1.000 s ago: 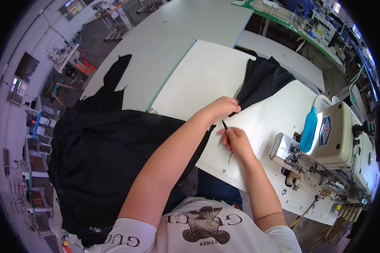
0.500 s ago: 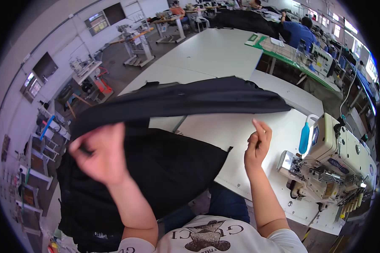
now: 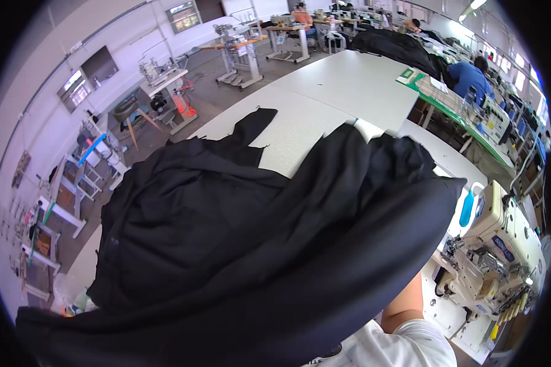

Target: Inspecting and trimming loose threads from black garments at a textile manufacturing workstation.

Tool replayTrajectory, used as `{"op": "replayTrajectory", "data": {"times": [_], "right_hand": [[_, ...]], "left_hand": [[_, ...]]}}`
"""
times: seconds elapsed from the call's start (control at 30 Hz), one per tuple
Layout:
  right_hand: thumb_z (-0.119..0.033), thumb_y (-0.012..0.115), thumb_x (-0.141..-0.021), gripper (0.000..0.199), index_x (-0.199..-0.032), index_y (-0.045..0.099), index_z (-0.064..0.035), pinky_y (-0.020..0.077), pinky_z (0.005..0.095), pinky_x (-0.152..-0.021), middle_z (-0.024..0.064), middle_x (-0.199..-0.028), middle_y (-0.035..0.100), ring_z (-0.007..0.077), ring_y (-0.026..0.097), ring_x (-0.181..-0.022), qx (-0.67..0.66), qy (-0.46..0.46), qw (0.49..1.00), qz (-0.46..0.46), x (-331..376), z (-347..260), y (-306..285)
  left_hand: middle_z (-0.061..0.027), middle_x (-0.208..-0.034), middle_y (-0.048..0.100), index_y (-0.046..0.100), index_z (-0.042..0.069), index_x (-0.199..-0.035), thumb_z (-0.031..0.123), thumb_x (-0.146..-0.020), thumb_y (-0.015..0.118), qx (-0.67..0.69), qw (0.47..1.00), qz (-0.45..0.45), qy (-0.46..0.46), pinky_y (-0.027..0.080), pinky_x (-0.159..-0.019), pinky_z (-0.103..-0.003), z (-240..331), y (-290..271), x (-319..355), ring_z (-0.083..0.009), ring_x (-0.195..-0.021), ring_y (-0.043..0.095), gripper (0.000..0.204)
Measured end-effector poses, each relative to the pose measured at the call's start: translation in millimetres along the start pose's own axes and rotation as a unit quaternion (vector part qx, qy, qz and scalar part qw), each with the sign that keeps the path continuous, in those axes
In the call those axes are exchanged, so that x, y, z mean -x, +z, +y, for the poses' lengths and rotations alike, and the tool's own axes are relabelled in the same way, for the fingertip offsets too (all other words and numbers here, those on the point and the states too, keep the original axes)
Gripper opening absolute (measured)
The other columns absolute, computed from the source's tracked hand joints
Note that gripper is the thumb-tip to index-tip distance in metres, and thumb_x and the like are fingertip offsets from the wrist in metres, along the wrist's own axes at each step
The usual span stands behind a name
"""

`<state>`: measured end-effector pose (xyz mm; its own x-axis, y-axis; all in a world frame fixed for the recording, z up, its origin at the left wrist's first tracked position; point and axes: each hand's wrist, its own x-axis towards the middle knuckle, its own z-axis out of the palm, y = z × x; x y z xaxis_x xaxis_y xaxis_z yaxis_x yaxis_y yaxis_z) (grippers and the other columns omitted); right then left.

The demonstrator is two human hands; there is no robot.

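Observation:
A large piece of black fabric [image 3: 245,263] spreads across the front of my view, its near part raised and billowing from lower left to upper right. More black cloth [image 3: 159,208] lies bunched beneath and behind it on the white table [image 3: 312,92]. My right forearm [image 3: 406,301] comes up from below and passes behind the fabric's right side. That cloth hides my right hand, so its fingers and any grip do not show. My left hand and arm are hidden too, with the fabric filling the lower left.
An off-white sewing machine [image 3: 502,244] stands at the right, a blue hanging piece [image 3: 467,209] beside its head. Beyond the table are a green-edged workbench [image 3: 465,128], a person in blue [image 3: 471,79] and a black fabric pile [image 3: 398,46]. Machine stands [image 3: 239,55] line the left.
The fabric that stretched across the table has been swung up toward me and now covers both hands, which were visible before. My view has shifted slightly left.

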<state>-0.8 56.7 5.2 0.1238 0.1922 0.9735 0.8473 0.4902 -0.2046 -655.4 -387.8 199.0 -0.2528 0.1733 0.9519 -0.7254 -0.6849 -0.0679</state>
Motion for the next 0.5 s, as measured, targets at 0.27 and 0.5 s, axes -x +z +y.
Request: {"op": "replayTrajectory", "data": {"times": [0.27, 0.5], "right_hand": [[0.005, 0.058, -0.052, 0.032, -0.083, 0.061, -0.0021, 0.0427, 0.0375, -0.053, 0.0108, -0.07, 0.053, 0.0282, 0.052, -0.06, -0.24, -0.09, 0.89, -0.377, -17.4, -62.5, 4.6], [0.007, 0.053, -0.066, 0.015, -0.077, 0.059, -0.0003, 0.0446, 0.0325, -0.062, 0.0109, -0.071, 0.057, 0.0238, 0.057, -0.067, -0.284, 0.049, 0.856, -0.429, -78.8, -41.5, 77.8]], "left_hand": [[-0.01, -0.087, 0.058, 0.057, -0.001, -0.088, 0.007, -0.089, 0.051, -0.208, 0.934, 0.244, -0.161, 0.042, -0.084, -0.041, -119.0, -70.1, -15.8, -0.0209, -0.087, 0.053, 0.01], [-0.0011, -0.084, 0.057, 0.053, 0.015, -0.082, 0.027, -0.084, 0.062, -0.296, 0.676, 0.384, -0.555, 0.041, -0.062, -0.035, -297.2, -211.8, -21.9, -0.0147, -0.076, 0.054, 0.016]]}}
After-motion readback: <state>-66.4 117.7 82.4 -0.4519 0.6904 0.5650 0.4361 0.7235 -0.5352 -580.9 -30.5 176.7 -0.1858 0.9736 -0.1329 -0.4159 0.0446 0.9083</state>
